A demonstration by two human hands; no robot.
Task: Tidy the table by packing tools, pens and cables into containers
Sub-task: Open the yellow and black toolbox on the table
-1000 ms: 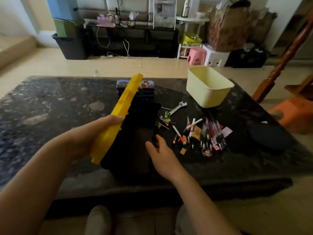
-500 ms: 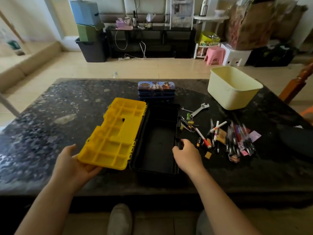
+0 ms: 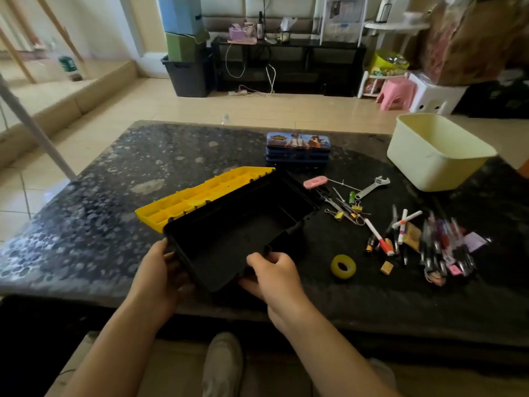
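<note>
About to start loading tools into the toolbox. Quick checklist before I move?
1. Lid open: yellow lid laid back, ok.
2. Box empty: toolbox shows nothing inside, ok.
3. Box flat on table: cannot tell.
4. Free hand: left hand and right hand both grip the near rim, not ok.
5. Tool clear to pick: wrench lies apart, right of the box, ok.

Left of my left hand (image 3: 160, 270), the dark speckled stone desk (image 3: 114, 196) offers a wide open stretch. The black plastic toolbox (image 3: 237, 224), its yellow lid (image 3: 200, 193) laid flat, fills the middle. A blue printed tin (image 3: 297, 144) stands just behind it. Right of my right hand (image 3: 274, 273), a yellow tape roll (image 3: 343, 266), scattered pens (image 3: 440, 247) and a silver wrench (image 3: 372, 187) crowd the way to the cream plastic tub (image 3: 429, 167).
</note>
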